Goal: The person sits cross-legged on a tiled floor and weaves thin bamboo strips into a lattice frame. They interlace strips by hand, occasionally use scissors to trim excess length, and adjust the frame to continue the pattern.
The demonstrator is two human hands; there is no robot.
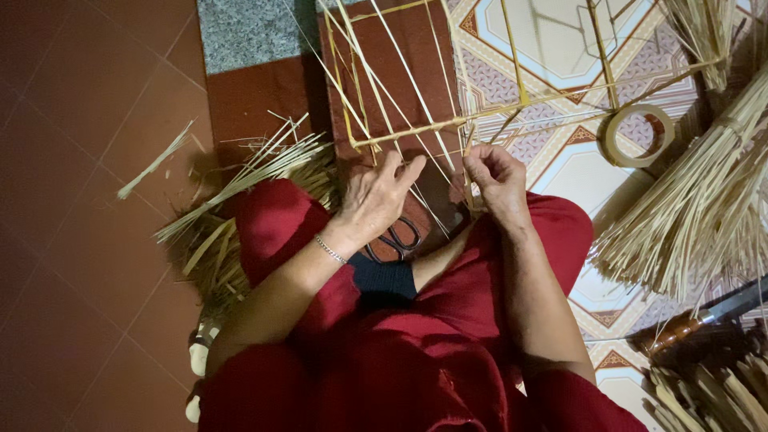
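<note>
Right hand (pixel 494 178) pinches a thin pale bamboo strip (pixel 470 172) at the near rail of the yellow bamboo-stick frame (pixel 416 128); left hand (pixel 378 196), fingers loosely spread, rests just beside it. I note a tan tape roll (pixel 636 136) right of the frame, on the patterned floor tiles (pixel 560 48).

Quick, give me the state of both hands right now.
Left hand: fingers loosely curled, resting on the bamboo frame, grip unclear.
Right hand: closed, pinching a thin strip at the frame.
</note>
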